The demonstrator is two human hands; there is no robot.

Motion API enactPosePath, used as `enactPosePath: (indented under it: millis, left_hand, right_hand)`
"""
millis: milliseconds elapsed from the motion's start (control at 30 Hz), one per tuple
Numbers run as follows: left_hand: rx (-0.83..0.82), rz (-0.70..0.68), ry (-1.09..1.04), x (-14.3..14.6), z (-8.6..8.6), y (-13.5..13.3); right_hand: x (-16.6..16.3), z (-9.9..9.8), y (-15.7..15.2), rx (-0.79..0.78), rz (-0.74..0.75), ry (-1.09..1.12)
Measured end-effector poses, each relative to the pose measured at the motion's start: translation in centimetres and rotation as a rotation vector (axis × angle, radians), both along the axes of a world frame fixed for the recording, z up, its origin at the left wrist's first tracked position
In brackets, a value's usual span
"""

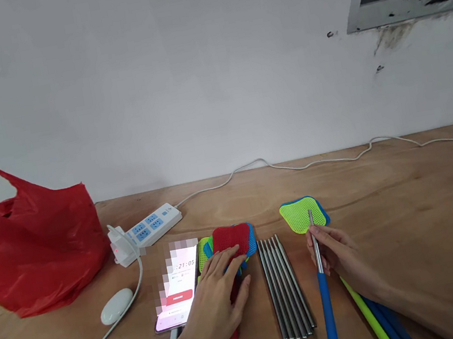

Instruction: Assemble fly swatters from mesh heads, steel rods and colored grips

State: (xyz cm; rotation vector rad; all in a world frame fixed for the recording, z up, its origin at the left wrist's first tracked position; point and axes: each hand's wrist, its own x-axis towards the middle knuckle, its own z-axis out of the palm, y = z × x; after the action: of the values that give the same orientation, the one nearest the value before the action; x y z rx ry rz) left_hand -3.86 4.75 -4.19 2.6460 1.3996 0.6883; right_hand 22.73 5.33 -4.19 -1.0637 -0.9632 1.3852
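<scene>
Two hands at a bench of fly-swatter parts

The left hand [220,293] lay flat, fingers spread, steadying the pile of swatter heads [233,241]; the right hand [341,257] pinched a steel rod [315,247] whose far tip rested on the green swatter head [300,215], right of the loose rods [286,287].
</scene>
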Motion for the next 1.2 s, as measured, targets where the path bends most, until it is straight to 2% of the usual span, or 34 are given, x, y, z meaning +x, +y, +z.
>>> enactPosePath:
  millis: [167, 333, 600, 900, 1067, 1200]
  left_hand:
    - [-0.003, 0.032, 0.033, -0.3, -0.4, 0.3]
    - [-0.022, 0.01, 0.044, 0.0, 0.4, 0.2]
    - [0.048, 0.136, 0.047, 0.0, 0.6, 0.4]
    - [0.031, -0.01, 0.116, 0.1, 0.6, 0.0]
    - [0.009, -0.132, 0.091, 0.3, 0.8, -0.3]
    - [-0.004, -0.165, 0.067, 0.3, 0.5, -0.4]
  right_hand:
    - [0.0, 0.1, 0.0, 0.0, 0.016, -0.008]
    - [0.0, 0.3, -0.1, -0.018, 0.018, -0.01]
    - [-0.1, 0.1, 0.1, 0.006, -0.005, -0.008]
    - [0.1, 0.3, 0.1, -0.008, -0.001, 0.001]
    - [0.1, 0.2, 0.1, -0.015, -0.005, 0.01]
    - [0.1, 0.2, 0.1, -0.026, -0.027, -0.019]
